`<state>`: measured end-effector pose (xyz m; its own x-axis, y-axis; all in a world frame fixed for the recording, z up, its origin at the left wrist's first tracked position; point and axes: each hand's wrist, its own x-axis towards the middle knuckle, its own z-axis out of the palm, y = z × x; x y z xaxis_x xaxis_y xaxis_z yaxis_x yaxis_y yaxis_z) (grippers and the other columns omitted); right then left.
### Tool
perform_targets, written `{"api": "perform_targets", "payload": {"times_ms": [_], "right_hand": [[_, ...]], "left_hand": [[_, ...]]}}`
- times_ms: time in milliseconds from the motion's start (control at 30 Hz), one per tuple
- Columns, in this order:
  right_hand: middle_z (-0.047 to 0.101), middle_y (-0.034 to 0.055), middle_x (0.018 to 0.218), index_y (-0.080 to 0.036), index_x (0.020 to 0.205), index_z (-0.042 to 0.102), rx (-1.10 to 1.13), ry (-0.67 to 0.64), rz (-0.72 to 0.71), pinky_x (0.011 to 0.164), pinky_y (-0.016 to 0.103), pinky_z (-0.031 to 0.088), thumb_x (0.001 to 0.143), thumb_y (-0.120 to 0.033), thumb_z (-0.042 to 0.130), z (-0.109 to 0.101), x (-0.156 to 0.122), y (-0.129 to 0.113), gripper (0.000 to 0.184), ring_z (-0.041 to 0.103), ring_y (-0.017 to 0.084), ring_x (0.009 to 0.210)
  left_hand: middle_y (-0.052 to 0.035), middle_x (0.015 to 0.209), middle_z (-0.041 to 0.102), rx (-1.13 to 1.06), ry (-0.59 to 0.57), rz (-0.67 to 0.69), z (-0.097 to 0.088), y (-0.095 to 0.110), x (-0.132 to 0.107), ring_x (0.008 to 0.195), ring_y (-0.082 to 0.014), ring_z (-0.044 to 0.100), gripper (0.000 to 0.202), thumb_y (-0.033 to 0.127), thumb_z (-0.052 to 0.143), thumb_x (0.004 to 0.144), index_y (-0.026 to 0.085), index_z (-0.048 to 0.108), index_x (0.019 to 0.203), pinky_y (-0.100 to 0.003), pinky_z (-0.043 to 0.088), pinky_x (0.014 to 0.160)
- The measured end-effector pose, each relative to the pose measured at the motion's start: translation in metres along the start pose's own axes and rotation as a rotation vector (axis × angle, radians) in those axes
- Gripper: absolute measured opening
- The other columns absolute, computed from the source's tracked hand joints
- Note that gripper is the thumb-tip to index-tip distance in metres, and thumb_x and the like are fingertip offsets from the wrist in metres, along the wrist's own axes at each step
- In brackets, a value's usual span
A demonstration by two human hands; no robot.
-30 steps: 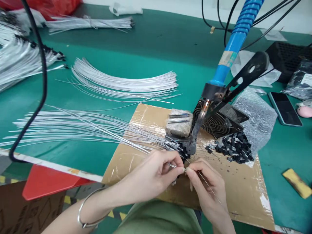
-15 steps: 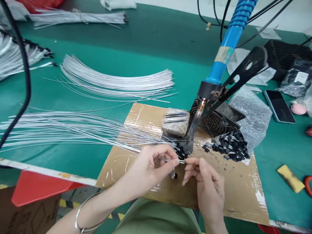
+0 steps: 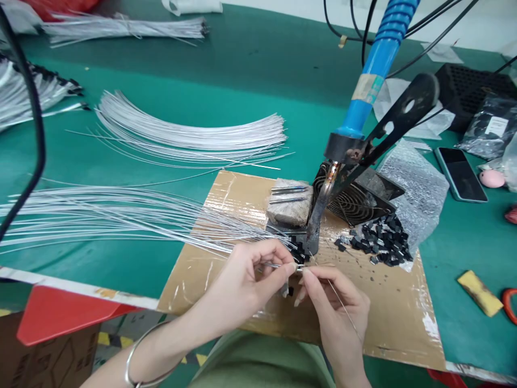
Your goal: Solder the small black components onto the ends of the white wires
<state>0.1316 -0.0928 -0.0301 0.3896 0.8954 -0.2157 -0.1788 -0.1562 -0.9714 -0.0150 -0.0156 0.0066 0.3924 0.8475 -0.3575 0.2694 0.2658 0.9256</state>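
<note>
My left hand [image 3: 256, 277] is closed in a pinch on the end of a thin grey wire, just in front of the soldering iron's lower end [image 3: 319, 210]. Fingertips of my right hand [image 3: 341, 302] press together at the tip of that wire, almost meeting the left ones. A fine strand of solder wire [image 3: 343, 307] runs across the right hand's fingers and palm. Behind the left hand, grey wires [image 3: 161, 215] fan out leftward, several ending in black tips [image 3: 299, 250]. The exact contact between fingertips is too small to make out.
The iron's blue handle [image 3: 365, 89] slants overhead on a black bracket [image 3: 404, 118]. Cardboard [image 3: 388, 323] lies under my hands, bearing a pale block [image 3: 288, 213], a small fan [image 3: 351, 202] and black pieces [image 3: 385, 240]. A phone [image 3: 462, 173] and yellow sponge [image 3: 479, 292] lie right.
My right hand has shifted slightly left, its thumb and forefinger now closed together at the wire end. The solder strand shows more clearly across it. My left hand has stayed nearly still.
</note>
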Motion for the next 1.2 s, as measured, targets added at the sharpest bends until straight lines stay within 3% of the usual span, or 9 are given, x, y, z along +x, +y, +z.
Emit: {"api": "perform_targets", "payload": {"times_ms": [233,367,533,800,1000,1200], "right_hand": [[0.079,0.0025,0.076,-0.025,0.098,0.09,0.169,-0.123,0.078,0.055,0.024,0.06,0.096,-0.045,0.082,-0.005,0.005,0.011,0.021,0.067,0.012,0.054],[0.082,0.0029,0.08,-0.025,0.096,0.091,0.239,-0.076,0.186,0.056,0.025,0.06,0.089,-0.045,0.089,-0.002,0.004,0.009,0.021,0.067,0.012,0.052],[0.077,0.001,0.068,-0.024,0.092,0.09,0.248,-0.104,0.195,0.053,0.024,0.059,0.088,-0.048,0.09,-0.001,0.005,0.009,0.025,0.064,0.011,0.048],[0.076,0.0008,0.072,-0.023,0.087,0.089,0.314,-0.098,0.27,0.048,0.023,0.056,0.084,-0.045,0.093,-0.001,0.006,0.004,0.023,0.061,0.01,0.049],[0.076,0.0025,0.071,-0.02,0.084,0.087,0.327,-0.244,0.305,0.04,0.022,0.053,0.085,-0.043,0.09,-0.01,0.014,0.008,0.023,0.059,0.01,0.045],[0.075,0.0027,0.07,-0.018,0.083,0.085,0.304,-0.26,0.335,0.039,0.023,0.054,0.086,-0.043,0.088,-0.014,0.016,0.011,0.025,0.058,0.011,0.045]], "left_hand": [[-0.0044,0.07,0.068,-0.006,-0.028,-0.049,0.002,-0.003,-0.002,0.061,-0.0152,0.052,0.027,0.042,0.068,0.091,0.016,0.07,0.081,-0.026,0.035,0.055],[-0.0043,0.069,0.07,-0.031,-0.02,-0.038,0.003,-0.003,-0.003,0.061,-0.0149,0.053,0.026,0.04,0.068,0.092,0.016,0.07,0.081,-0.025,0.037,0.054],[-0.0034,0.069,0.07,-0.033,-0.003,-0.014,0.004,-0.005,-0.005,0.061,-0.0141,0.055,0.024,0.037,0.068,0.093,0.016,0.069,0.081,-0.024,0.038,0.055],[-0.0027,0.07,0.065,0.001,-0.006,-0.026,0.005,-0.013,-0.006,0.061,-0.0141,0.053,0.026,0.04,0.067,0.096,0.017,0.069,0.083,-0.025,0.034,0.054],[0.0011,0.064,0.06,-0.004,-0.04,-0.031,0.003,-0.007,-0.005,0.056,-0.0111,0.044,0.023,0.036,0.071,0.093,0.017,0.067,0.079,-0.023,0.029,0.051],[0.0008,0.064,0.062,-0.007,-0.053,-0.026,0.003,-0.001,-0.004,0.056,-0.0104,0.042,0.024,0.034,0.07,0.091,0.016,0.067,0.076,-0.022,0.028,0.051]]}}
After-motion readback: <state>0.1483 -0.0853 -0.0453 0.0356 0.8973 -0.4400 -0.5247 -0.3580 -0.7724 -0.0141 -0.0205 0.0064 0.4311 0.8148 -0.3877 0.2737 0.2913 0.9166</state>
